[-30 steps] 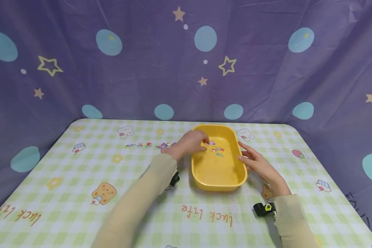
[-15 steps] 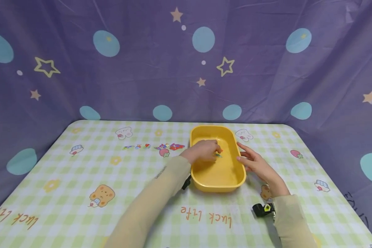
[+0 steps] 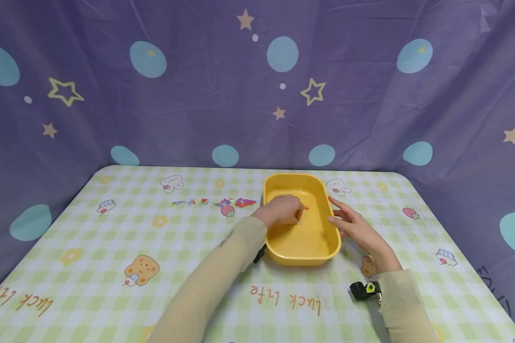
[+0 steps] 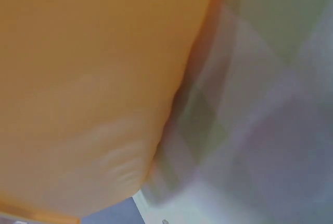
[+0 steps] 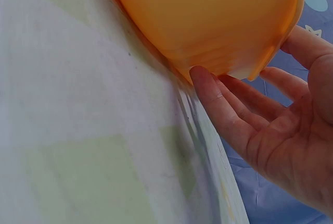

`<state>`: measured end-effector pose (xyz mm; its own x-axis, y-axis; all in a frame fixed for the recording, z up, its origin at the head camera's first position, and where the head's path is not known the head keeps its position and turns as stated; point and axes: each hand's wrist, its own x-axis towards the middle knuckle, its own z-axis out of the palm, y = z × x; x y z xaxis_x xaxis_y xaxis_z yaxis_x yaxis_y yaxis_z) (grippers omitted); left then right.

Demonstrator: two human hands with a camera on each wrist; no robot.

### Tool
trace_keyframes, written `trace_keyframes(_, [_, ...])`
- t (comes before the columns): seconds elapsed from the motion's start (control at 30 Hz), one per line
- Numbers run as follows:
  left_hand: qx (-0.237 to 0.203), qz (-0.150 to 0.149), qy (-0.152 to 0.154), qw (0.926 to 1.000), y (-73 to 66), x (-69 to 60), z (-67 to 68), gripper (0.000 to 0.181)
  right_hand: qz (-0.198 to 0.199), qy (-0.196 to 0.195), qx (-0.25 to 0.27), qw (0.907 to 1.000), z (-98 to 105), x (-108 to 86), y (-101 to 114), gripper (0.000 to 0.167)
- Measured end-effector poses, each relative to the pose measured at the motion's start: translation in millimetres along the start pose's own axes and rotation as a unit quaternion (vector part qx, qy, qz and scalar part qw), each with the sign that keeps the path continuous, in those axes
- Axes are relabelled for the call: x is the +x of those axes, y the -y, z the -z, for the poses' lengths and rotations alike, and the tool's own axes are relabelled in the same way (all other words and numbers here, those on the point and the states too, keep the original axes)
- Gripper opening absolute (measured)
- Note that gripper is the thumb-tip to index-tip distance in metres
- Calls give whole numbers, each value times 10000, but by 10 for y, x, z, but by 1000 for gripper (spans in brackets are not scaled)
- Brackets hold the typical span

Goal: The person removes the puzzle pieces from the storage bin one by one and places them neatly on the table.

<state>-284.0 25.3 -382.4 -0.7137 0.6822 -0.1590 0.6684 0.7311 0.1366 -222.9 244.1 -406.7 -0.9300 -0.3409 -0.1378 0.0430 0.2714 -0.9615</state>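
Bent downward in the head view, the fingers of the left hand point(image 3: 285, 208) are inside the yellow tray point(image 3: 302, 261), with the wrist crossing its left rim. A tiny pale bit point(image 3: 299, 222) shows at the fingertips, but whether they pinch it cannot be told. The right hand point(image 3: 360, 231) lies against the tray's right side, its fingers extended and touching the outside without wrapping round it. On the tray's floor, just right of the left hand, is an orange-red piece point(image 3: 306, 207), partly hidden by the hand.

Left of the tray, flat bright pieces lie in a row on the checked tablecloth point(image 3: 223, 309): a large red piece point(image 3: 245, 203) nearest to it, a multicoloured piece point(image 3: 224, 202) beside that, and three smaller pieces point(image 3: 203, 202) farther off. Beyond the tray hangs a purple curtain point(image 3: 197, 119) with stars and blue ovals.

From the left wrist, the view is blurred: the tray's outer wall stands close, the tablecloth runs along its shadowed base, and a bit of the curtain shows past its end.

From the right wrist, one fingertip of the right hand touches low on the tray's outer wall, while other fingers reach up to its rim; the palm stays clear of it.
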Motion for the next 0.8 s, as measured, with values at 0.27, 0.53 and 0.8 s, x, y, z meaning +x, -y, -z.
trace_keyframes(0.27, [-40, -13, 23, 10000, 0, -20, -5, 13, -25, 34, 48, 10000, -1, -1, -20, 67])
trace_keyframes(0.53, [-250, -35, -273, 9993, 6, -75, 74, 8, 4, 48, 58, 10000, 5, -8, -10, 67])
trace_keyframes(0.8, [-414, -112, -595, 9973, 66, -242, 246, 7, 31, 52, 61, 10000, 4, -6, 1, 67])
